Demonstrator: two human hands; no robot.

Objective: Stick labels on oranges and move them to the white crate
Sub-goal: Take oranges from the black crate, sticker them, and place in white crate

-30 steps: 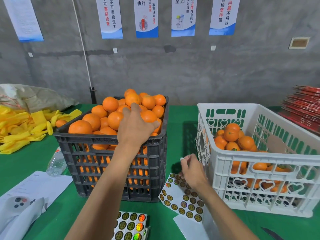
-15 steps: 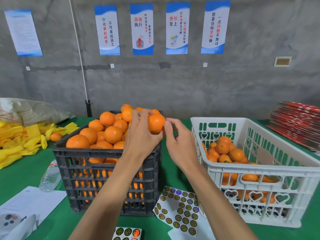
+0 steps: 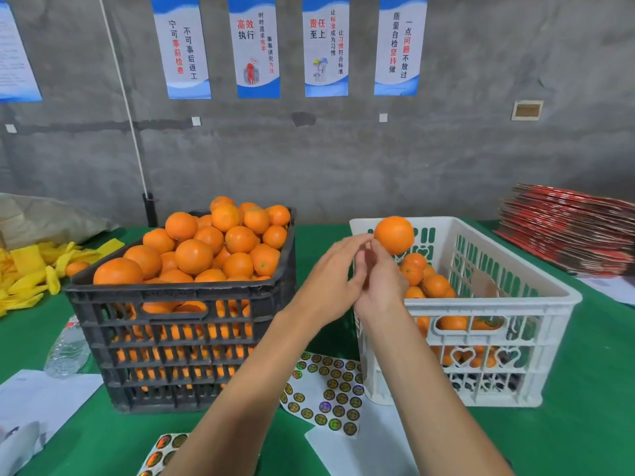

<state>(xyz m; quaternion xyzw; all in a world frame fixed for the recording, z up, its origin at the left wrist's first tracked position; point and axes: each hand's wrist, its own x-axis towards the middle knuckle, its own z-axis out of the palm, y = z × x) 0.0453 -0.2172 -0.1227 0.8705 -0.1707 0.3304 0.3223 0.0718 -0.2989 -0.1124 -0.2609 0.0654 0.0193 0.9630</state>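
— Oranges fill the black crate (image 3: 178, 341) on our left, heaped above its rim; what are our hands doing in the head view?

— We have both hands raised between the two crates, over the near left corner of the white crate (image 3: 494, 341). One orange (image 3: 394, 235) sits at the tips of our right hand (image 3: 379, 286), its fingers curled up to it; our left hand (image 3: 331, 274) lies against the right, fingers fairly straight and relaxed, reaching toward the fruit. Motion blur hides whether the left fingertips touch it, and we cannot tell if a label is on it.

— And where does the held orange stand?

— Above the white crate's back left corner as we see it, clear of the fruit piled inside that crate.

— What else is on the green table (image 3: 584, 424)?

— We see a label sheet (image 3: 326, 393) lying flat between the crates' near corners, a second sheet (image 3: 165, 448) at the bottom edge, a plastic bottle (image 3: 67, 352) beside the black crate, yellow cloths (image 3: 31, 269) far left, and a red stack (image 3: 567, 228) far right. Four posters (image 3: 257, 46) hang on the grey wall.
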